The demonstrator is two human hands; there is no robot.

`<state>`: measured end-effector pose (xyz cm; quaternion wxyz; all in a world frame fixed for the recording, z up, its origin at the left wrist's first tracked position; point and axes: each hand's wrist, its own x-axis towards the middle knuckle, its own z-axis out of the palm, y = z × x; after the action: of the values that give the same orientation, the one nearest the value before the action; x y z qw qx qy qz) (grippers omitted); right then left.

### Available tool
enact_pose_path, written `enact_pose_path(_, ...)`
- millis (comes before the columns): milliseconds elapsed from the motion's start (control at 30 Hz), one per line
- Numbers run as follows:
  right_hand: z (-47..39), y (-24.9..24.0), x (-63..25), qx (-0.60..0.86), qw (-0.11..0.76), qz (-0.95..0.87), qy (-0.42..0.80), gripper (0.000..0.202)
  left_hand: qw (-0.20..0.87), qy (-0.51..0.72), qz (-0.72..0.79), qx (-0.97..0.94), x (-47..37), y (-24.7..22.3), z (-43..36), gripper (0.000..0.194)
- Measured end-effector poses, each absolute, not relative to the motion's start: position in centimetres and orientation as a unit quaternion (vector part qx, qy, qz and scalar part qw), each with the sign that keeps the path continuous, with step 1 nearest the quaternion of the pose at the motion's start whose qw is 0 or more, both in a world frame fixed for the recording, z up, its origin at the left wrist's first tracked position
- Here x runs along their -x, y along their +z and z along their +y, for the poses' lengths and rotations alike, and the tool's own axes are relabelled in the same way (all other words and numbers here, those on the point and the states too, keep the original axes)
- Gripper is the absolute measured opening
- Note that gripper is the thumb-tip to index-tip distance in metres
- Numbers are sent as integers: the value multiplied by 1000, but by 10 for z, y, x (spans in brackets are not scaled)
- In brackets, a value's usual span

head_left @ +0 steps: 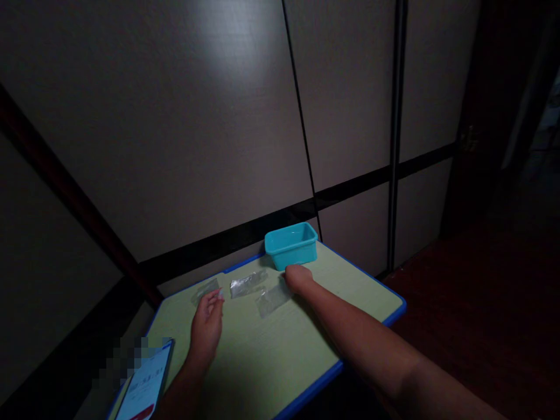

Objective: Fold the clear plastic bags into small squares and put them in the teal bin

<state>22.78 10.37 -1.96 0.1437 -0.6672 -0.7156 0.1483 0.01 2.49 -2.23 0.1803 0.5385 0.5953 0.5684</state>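
My left hand [207, 321] is closed, its fingers curled together over the left side of the table. A small pale bit shows at its fingertips, too small to name. Just behind those fingers lies a clear plastic bag [202, 289]. My right hand [298, 278] is a fist in front of the turquoise plastic basket [294, 254]. It sits at the right end of another clear plastic bag [272, 300]; its fingertips are hidden, so what it grips does not show. Between the hands a third crinkled clear bag [247, 283] lies flat.
The pale green table [258, 361] has a blue raised edge [396, 312]. A phone [146, 379] with a lit screen rests at its left front corner, partly pixelated. Panelled cabinet doors [227, 146] stand right behind the table. Dark reddish floor [437, 291] lies to the right.
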Motion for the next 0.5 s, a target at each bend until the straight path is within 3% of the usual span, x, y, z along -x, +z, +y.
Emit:
enact_pose_path(200, 105, -20, -225, 654, 147, -725, 159, 32, 285, 557, 585, -516, -17, 0, 50, 38)
enact_pose_path(500, 108, -17, -226, 639, 159, -724, 203, 30, 170, 448, 663, -576, -77, 28, 148, 30)
